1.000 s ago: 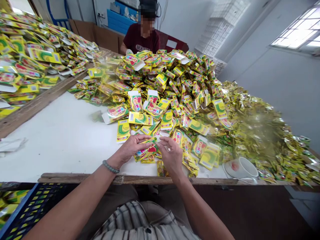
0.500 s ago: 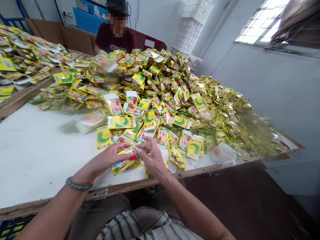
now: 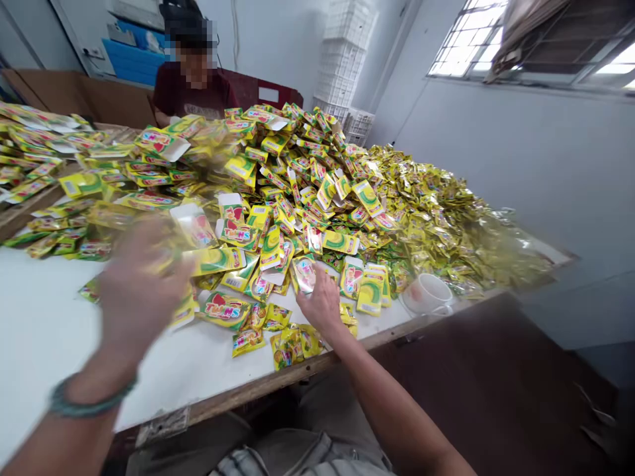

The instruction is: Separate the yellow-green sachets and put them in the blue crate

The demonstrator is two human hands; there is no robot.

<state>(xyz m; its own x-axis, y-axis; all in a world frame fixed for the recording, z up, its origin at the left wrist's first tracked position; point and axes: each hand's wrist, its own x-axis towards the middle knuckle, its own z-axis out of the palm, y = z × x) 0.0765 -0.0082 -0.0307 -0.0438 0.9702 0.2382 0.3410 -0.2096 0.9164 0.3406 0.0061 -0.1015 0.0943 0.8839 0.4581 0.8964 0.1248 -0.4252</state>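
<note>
My left hand (image 3: 143,284) is smeared by motion at the left, over the near edge of the pile. Its fingers are too blurred to read, and a yellow box (image 3: 184,311) shows partly behind it. My right hand (image 3: 323,301) is at a small printed carton (image 3: 303,272), thumb and fingers apart at its near side. Whether it grips the carton is unclear. Between my hands a "TWINS" box (image 3: 225,311) lies face up on the table. Yellow sachets (image 3: 292,345) lie near the front edge, and others are partly under my right hand.
Cartons are heaped in a large pile (image 3: 278,158), with a mound of shiny sachets (image 3: 436,205) to its right. A clear mug (image 3: 427,294) stands near the table's front edge (image 3: 238,398). Across the table a person (image 3: 196,92) sits behind the pile.
My left hand has let go of the "TWINS" box and swung left. My right hand has moved away from it, rightward to another carton. The view has shifted.
</note>
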